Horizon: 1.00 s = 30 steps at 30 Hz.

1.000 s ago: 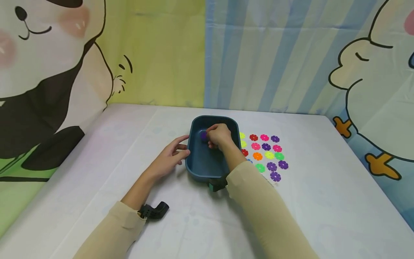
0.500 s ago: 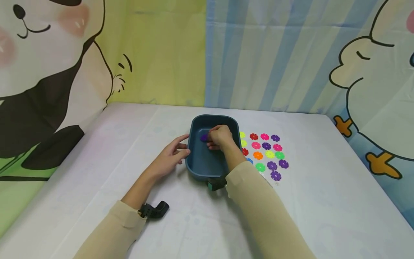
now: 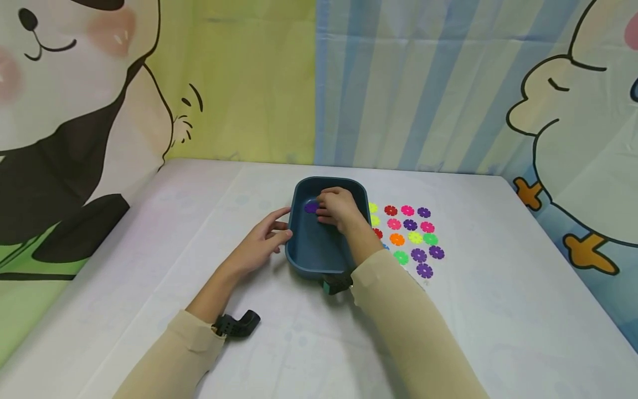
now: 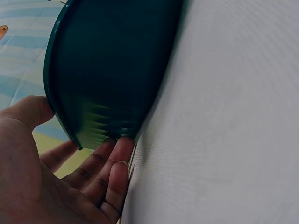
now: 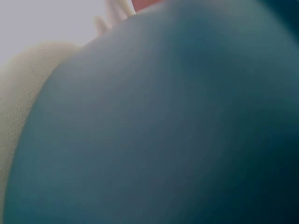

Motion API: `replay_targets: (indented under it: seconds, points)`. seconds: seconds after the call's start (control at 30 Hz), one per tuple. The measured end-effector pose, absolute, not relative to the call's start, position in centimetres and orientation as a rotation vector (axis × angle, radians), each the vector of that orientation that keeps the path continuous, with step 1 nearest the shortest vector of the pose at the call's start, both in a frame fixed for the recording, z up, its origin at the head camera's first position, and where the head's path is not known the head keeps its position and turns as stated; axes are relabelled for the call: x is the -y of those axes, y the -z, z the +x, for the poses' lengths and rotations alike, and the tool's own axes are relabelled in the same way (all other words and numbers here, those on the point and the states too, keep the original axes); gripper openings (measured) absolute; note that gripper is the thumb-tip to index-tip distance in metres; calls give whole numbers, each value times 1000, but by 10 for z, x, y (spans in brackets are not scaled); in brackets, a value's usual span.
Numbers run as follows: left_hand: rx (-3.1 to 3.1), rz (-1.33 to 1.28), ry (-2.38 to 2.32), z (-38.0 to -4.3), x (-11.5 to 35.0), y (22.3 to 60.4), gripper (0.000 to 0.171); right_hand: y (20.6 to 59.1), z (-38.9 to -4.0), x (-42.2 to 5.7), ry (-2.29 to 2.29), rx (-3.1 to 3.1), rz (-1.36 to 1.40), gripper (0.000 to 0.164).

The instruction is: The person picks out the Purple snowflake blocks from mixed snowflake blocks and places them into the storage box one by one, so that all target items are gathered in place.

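Note:
A dark blue rectangular plastic bin (image 3: 319,249) stands on the white table. On its floor, toward the far left, lies a purple disc (image 3: 311,207); its details are too small to tell. My right hand (image 3: 341,210) is inside the bin just right of the disc, fingers loosely bent, and I see nothing held in them. From outside, my left hand (image 3: 258,244) touches the bin's left side. Its thumb and fingers rest against the wall and rim in the left wrist view. A blurred blue bin wall (image 5: 140,116) fills most of the right wrist view.
Right of the bin, several flower-shaped plastic discs (image 3: 397,239) in red, pink, purple, yellow, green and orange lie in rough rows; the bin and right arm cover some. A cartoon-printed curtain (image 3: 399,83) hangs behind the table (image 3: 498,332). Black wrist cameras (image 3: 239,324) sit on both wrists.
The right hand's fingers have loosened and shifted slightly within the bin, so the purple disc shows more fully beside them. The left hand has stayed in place.

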<state>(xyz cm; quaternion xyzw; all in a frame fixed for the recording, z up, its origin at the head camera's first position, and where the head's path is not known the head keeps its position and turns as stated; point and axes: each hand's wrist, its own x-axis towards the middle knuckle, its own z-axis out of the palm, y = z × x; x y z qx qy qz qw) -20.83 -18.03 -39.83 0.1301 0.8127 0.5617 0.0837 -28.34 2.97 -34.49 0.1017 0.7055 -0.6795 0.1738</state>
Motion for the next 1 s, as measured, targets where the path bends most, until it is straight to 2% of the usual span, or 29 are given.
replay_targets:
  seconds: [0.53, 1.0]
  points:
    - [-2433, 372, -1687, -210, 179, 399, 60, 335, -269, -40, 2036, -2086, 20, 45]
    - [-2455, 382, -1674, -210, 179, 400, 61, 329, -253, -54, 2006, -2198, -90, 42]
